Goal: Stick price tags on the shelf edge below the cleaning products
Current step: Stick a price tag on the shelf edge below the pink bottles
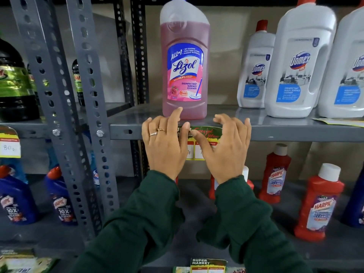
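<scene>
A price tag [199, 143] with a green and red top and white price boxes hangs from the grey shelf edge [295, 133], directly below a pink Lizol bottle [185, 64]. My left hand [164, 143] and my right hand [222, 146] cover the tag's two sides, thumbs pressing its upper strip against the edge. The fingers of both hands are spread and curl over the shelf lip. Both hands hide most of the tag.
White Domex bottles [297, 66] stand to the right on the same shelf, with a loose tag [340, 121] lying by them. Red Harpic bottles [319, 203] and blue ones [15, 200] fill the shelf below. Another tag [9, 143] hangs at the left. Grey uprights [65, 107] rise left.
</scene>
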The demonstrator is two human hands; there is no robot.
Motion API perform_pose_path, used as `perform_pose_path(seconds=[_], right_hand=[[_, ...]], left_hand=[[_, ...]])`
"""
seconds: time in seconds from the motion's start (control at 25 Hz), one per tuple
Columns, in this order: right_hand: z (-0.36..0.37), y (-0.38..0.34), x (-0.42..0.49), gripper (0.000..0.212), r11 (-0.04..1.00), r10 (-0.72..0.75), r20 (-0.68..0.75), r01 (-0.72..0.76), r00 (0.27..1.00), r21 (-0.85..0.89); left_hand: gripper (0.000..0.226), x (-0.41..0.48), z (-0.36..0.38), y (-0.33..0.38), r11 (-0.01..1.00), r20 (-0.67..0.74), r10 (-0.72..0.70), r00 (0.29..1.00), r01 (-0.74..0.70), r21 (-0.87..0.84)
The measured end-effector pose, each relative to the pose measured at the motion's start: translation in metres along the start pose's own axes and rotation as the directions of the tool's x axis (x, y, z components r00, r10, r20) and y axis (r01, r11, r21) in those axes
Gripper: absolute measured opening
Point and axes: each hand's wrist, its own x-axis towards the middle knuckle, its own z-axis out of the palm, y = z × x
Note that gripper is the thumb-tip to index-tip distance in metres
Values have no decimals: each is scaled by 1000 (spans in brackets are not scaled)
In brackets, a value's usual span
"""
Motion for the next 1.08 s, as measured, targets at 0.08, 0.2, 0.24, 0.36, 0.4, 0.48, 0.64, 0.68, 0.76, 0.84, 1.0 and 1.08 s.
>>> perform_pose_path(seconds=[0.08,0.2,0.24,0.36,0.4,0.48,0.64,0.68,0.76,0.84,1.0,1.08], right_hand=[[0,1,0,48,998,10,-25,-8,1000,58],[-1,5,0,35,987,38,-26,-33,999,157],[-2,6,0,32,983,39,-29,-34,999,180],[-4,9,1,20,977,24,-49,-13,998,212],[-4,10,1,17,977,15,-55,-3,998,215],[-4,10,0,12,977,5,-59,8,998,214],[-14,14,2,29,971,-4,15,0,1000,237],[-20,17,2,37,960,-12,50,-2,999,278],[-37,26,5,40,920,-23,120,-25,993,392],[-63,45,17,38,912,-31,112,-18,993,409],[-130,120,66,29,997,18,-24,-16,1000,78],[-158,163,95,31,970,137,34,-127,990,-209]], left_hand=[[29,-1,2,-3,999,-33,6,999,-7,-48],[22,-2,5,-8,997,-58,15,998,-20,-75],[22,-2,5,-10,996,-59,15,998,-20,-84],[26,-2,3,-14,995,-66,44,997,-49,-82],[28,-1,1,-15,996,-61,50,997,-55,-74],[28,0,-3,-14,996,-39,44,998,-47,-75],[38,4,-12,-4,988,9,-58,998,59,-140],[39,5,-14,1,984,19,-93,995,95,-152],[35,6,-13,20,991,-39,-132,991,131,-13],[30,4,-1,53,983,-135,-92,986,112,146],[26,0,38,145,996,-81,88,993,-85,42],[29,-2,62,189,986,40,163,986,-161,-44]])
